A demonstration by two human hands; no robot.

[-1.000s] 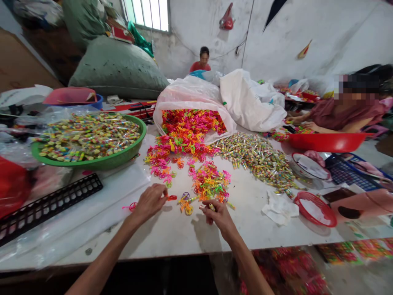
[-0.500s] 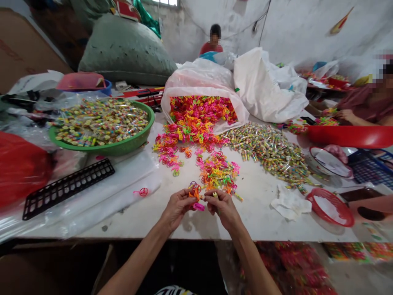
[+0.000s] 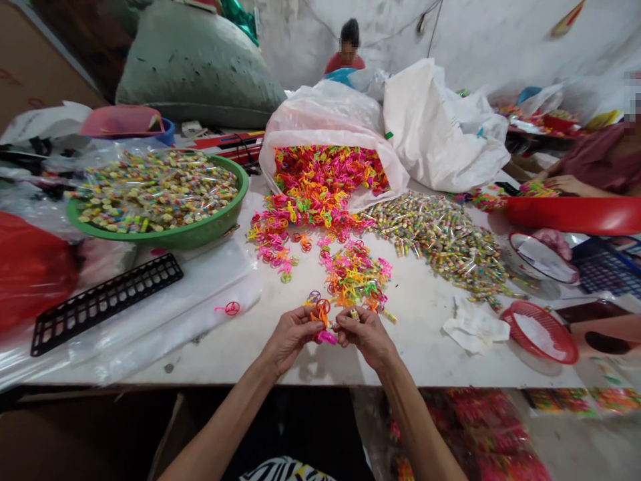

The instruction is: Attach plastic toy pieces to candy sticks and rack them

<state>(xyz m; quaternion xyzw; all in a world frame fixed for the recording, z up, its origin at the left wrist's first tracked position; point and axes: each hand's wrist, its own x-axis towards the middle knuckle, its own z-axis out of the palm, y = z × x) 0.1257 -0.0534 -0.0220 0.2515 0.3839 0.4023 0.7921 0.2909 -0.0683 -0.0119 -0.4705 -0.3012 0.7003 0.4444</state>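
Note:
My left hand [image 3: 295, 335] pinches a small orange plastic piece [image 3: 319, 319] with a ring on it, close above the front of the table. Just below those fingertips shows a magenta plastic piece [image 3: 328, 337]; which hand bears it I cannot tell. Close by, my right hand [image 3: 365, 332] is closed on a small candy tube [image 3: 354, 314] with a pale end. The fingertips of both hands nearly meet. Beyond them lies a small pile of bright plastic pieces [image 3: 356, 274], and a larger heap of candy tubes [image 3: 441, 244] spreads to its right.
A white sack [image 3: 330, 113] spills plastic pieces at the back. At left stand a green basin [image 3: 200, 234] of wrapped tubes and a black slotted tray [image 3: 107, 304]. A red basket [image 3: 541, 334] sits at right. Two other people are beyond the table.
The view has shifted slightly. Both hands stay together at nearly the same place, with the orange piece and the tube still held.

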